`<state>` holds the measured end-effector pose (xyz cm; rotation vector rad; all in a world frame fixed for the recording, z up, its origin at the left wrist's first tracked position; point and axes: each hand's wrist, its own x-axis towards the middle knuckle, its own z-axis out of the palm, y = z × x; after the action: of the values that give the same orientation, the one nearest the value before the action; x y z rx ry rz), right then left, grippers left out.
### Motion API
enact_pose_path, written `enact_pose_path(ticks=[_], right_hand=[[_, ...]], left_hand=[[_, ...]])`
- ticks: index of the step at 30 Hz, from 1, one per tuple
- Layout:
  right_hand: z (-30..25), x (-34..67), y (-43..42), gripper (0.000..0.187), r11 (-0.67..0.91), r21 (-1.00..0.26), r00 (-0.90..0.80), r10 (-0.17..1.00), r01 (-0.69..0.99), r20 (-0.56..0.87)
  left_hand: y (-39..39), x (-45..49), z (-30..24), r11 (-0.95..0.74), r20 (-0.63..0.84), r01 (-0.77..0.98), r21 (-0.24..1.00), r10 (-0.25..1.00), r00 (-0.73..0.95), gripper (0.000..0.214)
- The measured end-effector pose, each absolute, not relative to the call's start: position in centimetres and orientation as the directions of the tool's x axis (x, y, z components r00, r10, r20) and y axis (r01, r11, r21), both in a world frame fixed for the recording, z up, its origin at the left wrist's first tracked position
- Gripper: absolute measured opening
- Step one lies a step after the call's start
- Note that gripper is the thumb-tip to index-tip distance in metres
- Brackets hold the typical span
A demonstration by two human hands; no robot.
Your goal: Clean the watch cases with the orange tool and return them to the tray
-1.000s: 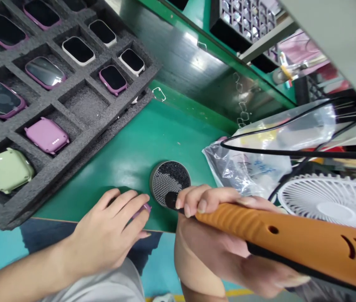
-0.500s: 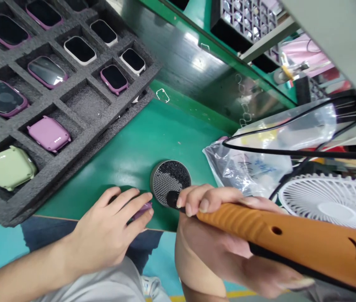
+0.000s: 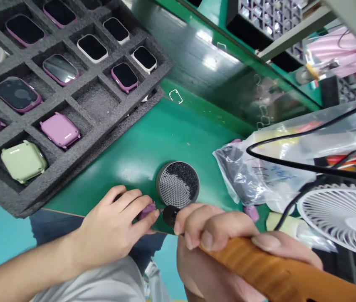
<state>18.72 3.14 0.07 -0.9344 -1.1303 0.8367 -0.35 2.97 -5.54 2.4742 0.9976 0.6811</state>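
A: Grip status?
B: Left grip (image 3: 113, 222) is closed around a small purple case (image 3: 147, 211), mostly hidden by the fingers, at the near edge of the desk (image 3: 127, 155). Right grip (image 3: 218, 230) is wrapped around an orange tool (image 3: 247, 262), its black nose (image 3: 169, 214) aimed at the case. Can't tell if the tip touches.
A: Risks there?
B: Nose is just beside the left fingertips (image 3: 156, 213). A slip could jab one or scratch the shell. Case sits close to the edge, so a loose pinch could drop it.
A: Further out?
B: Round dish (image 3: 173, 191) is right behind the nose. A careless swing could tip it and scatter the tiny black bits (image 3: 182, 174) inside.
A: Beyond that?
B: Black cable (image 3: 291, 165) loops over the clear bag (image 3: 250, 174); a wide sweep could snag it. Foam tray (image 3: 96, 100) is well apart, lower risk.
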Motion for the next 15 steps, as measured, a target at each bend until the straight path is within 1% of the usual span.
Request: enact_pose_path(ticks=[3,7,11,15], right_hand=[[-0.7,19.6,2.7,0.033,0.377,-0.923,0.174,0.917,-0.084,0.359],[-1.1,19.9,2.0,0.038,0.348,-0.935,0.19,0.925,-0.074,0.329],[-0.6,18.9,2.2,0.03,0.345,-0.938,0.191,0.924,-0.039,0.332],[0.4,17.7,2.7,0.035,0.347,-0.937,0.213,0.919,-0.036,0.332]], left_hand=[[2.9,-0.3,-5.6,-0.669,0.288,0.535,0.516,0.724,0.627,0.025],[2.9,-0.3,-5.5,-0.667,0.286,0.537,0.516,0.725,0.626,0.025],[3.0,-0.2,-5.5,-0.658,0.288,0.537,0.527,0.733,0.616,0.026],[3.1,-0.2,-5.4,-0.643,0.283,0.539,0.544,0.745,0.604,0.025]])
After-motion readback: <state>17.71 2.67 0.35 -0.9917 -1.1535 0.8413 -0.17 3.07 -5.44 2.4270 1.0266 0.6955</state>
